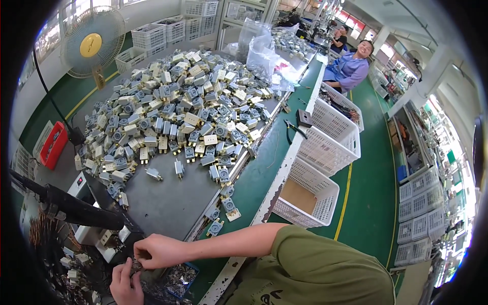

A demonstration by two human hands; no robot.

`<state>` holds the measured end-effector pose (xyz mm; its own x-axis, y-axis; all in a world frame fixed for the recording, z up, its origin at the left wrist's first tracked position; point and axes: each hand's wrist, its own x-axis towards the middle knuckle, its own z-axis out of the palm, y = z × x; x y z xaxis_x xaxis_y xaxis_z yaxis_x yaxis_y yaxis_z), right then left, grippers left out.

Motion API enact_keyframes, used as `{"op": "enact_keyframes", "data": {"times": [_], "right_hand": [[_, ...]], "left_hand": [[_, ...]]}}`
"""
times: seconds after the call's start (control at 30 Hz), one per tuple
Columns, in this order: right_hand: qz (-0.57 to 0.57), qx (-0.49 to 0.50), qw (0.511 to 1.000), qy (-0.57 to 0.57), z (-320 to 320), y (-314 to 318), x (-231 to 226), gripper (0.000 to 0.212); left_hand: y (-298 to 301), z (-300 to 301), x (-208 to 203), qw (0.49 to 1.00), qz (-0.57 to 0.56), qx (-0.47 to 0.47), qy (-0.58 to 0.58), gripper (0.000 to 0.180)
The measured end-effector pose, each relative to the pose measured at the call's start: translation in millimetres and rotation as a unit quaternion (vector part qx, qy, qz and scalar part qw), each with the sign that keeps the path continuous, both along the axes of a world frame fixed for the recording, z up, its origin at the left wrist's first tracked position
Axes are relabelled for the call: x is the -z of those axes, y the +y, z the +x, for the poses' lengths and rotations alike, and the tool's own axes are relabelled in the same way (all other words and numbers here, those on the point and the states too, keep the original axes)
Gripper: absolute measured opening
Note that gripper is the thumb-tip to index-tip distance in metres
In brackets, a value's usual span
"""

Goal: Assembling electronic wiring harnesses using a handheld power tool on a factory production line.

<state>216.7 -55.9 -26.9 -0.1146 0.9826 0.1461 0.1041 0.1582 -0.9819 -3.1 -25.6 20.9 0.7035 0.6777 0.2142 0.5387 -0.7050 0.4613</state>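
Left hand (pixel 126 287) and right hand (pixel 161 251) pinch a small dark piece (pixel 136 265) — bare tabletop (pixel 173 199) borders the plug pile (pixel 178 109).

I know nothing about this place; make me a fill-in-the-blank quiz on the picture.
1. The fan has a ____ centre.
2. In the picture, the left hand and right hand are to the ____ of the blue tray.
3. The crates beside the bench are coloured ____.

Missing words: yellow; left; white.

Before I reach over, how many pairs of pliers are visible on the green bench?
1: the pliers lie beside the dark socket box on the green bench. Others may be hidden.
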Motion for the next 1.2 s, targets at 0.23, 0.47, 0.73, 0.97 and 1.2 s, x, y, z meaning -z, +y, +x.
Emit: {"op": "enact_keyframes", "data": {"times": [0.23,0.47,0.73,0.97,1.2], "right_hand": [[0.001,0.011,0.999,-0.036,0,0,-6,0.017],[0.007,-0.006,1.0,0.0,1,-1,-5,0.016],[-0.032,-0.042,0.997,0.048,-2,1,2,0.017],[-0.036,-0.069,0.994,0.076,-6,4,2,0.026],[-0.057,-0.077,0.993,0.07,-4,5,-3,0.028]], "left_hand": [[2,-2,2,1.0,0.013,-0.002,0.007,0.051],[2,-3,3,1.0,0.003,-0.007,0.0,0.051],[-1,-4,2,1.0,-0.006,-0.013,-0.016,0.051],[0,-9,2,0.999,-0.027,-0.016,-0.016,0.051],[0,-12,5,0.999,-0.021,-0.015,-0.027,0.051]]}}
